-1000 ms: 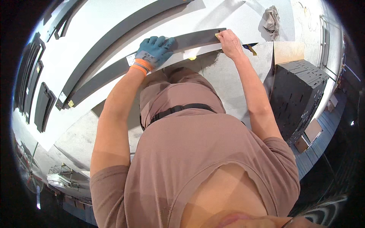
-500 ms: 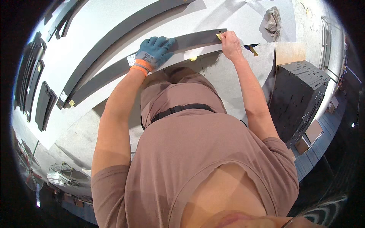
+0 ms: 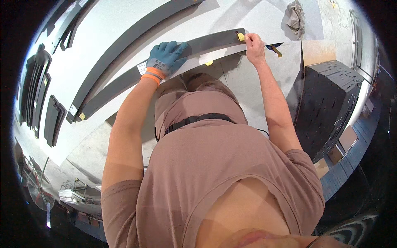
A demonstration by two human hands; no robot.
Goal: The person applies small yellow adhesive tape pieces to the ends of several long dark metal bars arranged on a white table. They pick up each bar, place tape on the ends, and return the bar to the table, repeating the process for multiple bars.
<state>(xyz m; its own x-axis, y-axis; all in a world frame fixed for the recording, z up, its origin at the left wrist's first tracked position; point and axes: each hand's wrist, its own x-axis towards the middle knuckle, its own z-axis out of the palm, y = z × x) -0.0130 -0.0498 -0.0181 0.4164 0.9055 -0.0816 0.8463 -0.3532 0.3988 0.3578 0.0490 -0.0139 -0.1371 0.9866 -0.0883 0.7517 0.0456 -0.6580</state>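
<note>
A long, slightly curved dark grey strip [image 3: 217,41] lies along the near edge of a white table. My left hand [image 3: 165,58], in a blue glove with an orange cuff, lies over the strip beside a white label [image 3: 142,67], its fingers spread. At the strip's right end, my bare right hand [image 3: 255,47] has its fingers curled together at the edge of a yellow sticker [image 3: 241,36]. The sticker lies near a small hole in the strip. Another yellow sticker [image 3: 82,116] marks the left end.
A second, more strongly curved dark strip [image 3: 111,51] lies beyond the first. Several dark pieces [image 3: 35,89] are grouped at the table's left. Crumpled grey paper [image 3: 296,20] sits at the far right. A yellow tag [image 3: 209,63] shows at the near edge. A black stack [image 3: 328,103] stands to the right.
My right hand has shifted slightly right, so more of the yellow sticker shows. The left hand stays on the strip. The whole view has turned a little.
</note>
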